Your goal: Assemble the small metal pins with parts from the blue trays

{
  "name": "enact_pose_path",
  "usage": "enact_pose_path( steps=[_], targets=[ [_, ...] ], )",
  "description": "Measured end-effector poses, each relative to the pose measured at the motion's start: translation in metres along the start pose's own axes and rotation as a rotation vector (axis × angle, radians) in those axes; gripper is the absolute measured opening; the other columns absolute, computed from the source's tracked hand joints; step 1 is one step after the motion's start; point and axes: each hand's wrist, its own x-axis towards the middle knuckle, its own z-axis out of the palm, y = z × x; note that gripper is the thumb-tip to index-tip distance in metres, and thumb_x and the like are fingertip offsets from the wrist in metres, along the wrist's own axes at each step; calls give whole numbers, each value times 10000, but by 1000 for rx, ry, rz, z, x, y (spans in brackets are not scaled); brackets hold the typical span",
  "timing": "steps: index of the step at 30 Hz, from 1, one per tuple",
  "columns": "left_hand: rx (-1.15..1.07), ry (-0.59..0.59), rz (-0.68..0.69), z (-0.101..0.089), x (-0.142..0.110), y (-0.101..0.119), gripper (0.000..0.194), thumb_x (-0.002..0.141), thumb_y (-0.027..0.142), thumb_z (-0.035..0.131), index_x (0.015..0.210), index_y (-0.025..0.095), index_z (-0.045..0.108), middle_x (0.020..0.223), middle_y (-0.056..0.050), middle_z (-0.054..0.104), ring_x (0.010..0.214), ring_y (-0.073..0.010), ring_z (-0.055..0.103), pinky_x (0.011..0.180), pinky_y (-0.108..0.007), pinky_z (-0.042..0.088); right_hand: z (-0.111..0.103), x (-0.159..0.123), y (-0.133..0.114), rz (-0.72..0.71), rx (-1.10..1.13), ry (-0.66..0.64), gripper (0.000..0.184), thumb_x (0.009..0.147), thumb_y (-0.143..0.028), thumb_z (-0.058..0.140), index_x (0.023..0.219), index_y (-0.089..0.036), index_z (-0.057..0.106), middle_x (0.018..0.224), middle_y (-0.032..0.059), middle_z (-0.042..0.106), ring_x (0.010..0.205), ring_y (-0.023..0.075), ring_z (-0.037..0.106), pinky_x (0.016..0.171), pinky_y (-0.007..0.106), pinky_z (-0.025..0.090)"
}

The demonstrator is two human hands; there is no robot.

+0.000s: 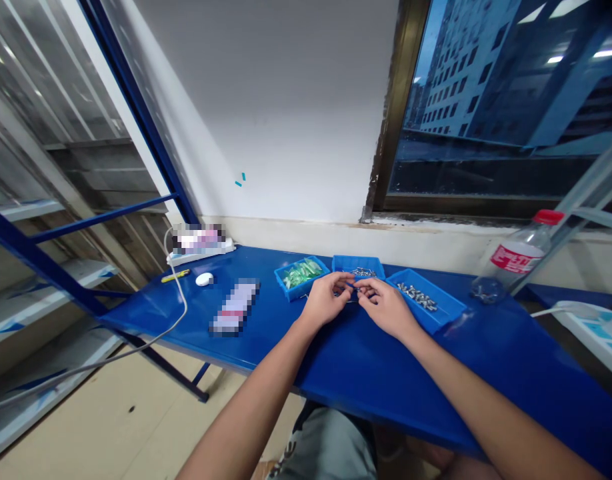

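Observation:
My left hand (pixel 329 297) and my right hand (pixel 382 303) meet over the blue table, just in front of the bins. Fingers of both are closed in a pinch around something small between them, too small to name. Behind my hands is a blue bin (pixel 379 264) of small metal parts (pixel 363 272), partly covered by my fingers. To the right, another blue bin (pixel 449 313) holds more shiny metal pieces (pixel 417 297). Left of my left hand, a third blue bin (pixel 292 294) contains green pieces (pixel 303 271) that look like small plastic packets.
On the blue table (pixel 346 373) lie a blurred-out phone-like slab (pixel 235 307), a white rounded object (pixel 204 279) and a yellow tool (pixel 176 276). A grey cable (pixel 183 313) runs off the left edge. A bottle with a red cap (pixel 516 257) stands at right.

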Motion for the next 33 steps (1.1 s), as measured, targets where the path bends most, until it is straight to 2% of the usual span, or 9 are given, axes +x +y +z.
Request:
enact_pose_path(
  steps=[2, 5, 7, 12, 17, 23, 28, 33],
  targets=[
    [3, -9, -33, -1, -1, 3, 260, 956, 252, 656, 1167, 144, 764, 1103, -98, 814, 955, -212, 782, 868, -292, 612, -2, 0, -1, -15, -43, 21, 181, 897, -320, 634, 1009, -219, 734, 980, 74, 744, 799, 194, 694, 722, 328, 604],
    [33, -79, -85, -4, -3, 6, 336, 990, 421, 633, 1086, 149, 806, 1011, -84, 830, 899, -235, 793, 815, -293, 611, -5, 0, -1, 2, -2, 20, 159, 896, -336, 654, 980, -225, 730, 962, 68, 754, 807, 200, 713, 705, 318, 610],
    [31, -124, -103, -6, -4, 6, 372, 990, 459, 628, 1095, 155, 816, 1000, -78, 834, 888, -244, 797, 800, -293, 612, -6, 0, -2, 5, 42, -9, 148, 895, -325, 656, 980, -228, 727, 974, 65, 764, 830, 203, 731, 713, 312, 620],
    [-27, -83, -138, -4, -2, -1, 287, 934, 365, 712, 1094, 152, 817, 1046, -91, 831, 938, -253, 800, 845, -316, 629, -4, 0, -3, 6, 56, -16, 171, 924, -344, 641, 1023, -228, 718, 1061, 76, 773, 874, 212, 760, 800, 352, 647],
    [-73, -60, -161, 2, 0, -11, 142, 865, 164, 748, 994, 149, 806, 948, -67, 831, 866, -212, 799, 825, -307, 646, -3, -1, -2, 76, 81, 21, 199, 907, -406, 690, 988, -224, 689, 956, 71, 774, 844, 224, 762, 757, 353, 649],
    [-170, -38, -110, 4, 1, -16, 280, 831, 42, 735, 1099, 120, 762, 1005, -111, 820, 906, -195, 795, 896, -335, 653, 0, -1, -3, 41, 37, 10, 163, 859, -329, 682, 975, -215, 680, 898, 58, 739, 803, 201, 715, 734, 329, 620],
    [-173, 14, -93, 1, 0, -7, 244, 901, 139, 721, 1144, 119, 738, 1061, -131, 812, 959, -212, 791, 915, -347, 643, -5, -1, -12, -55, -84, -11, 191, 925, -299, 611, 1071, -220, 706, 944, 60, 725, 791, 192, 683, 709, 316, 587],
    [106, -55, 16, -4, -2, 6, 220, 970, 319, 685, 1102, 168, 776, 1085, -95, 811, 949, -224, 772, 878, -325, 613, -26, 4, -15, -241, -360, 113, 187, 979, -274, 560, 1081, -231, 711, 1000, 83, 723, 867, 235, 680, 825, 378, 564]
  ],
)
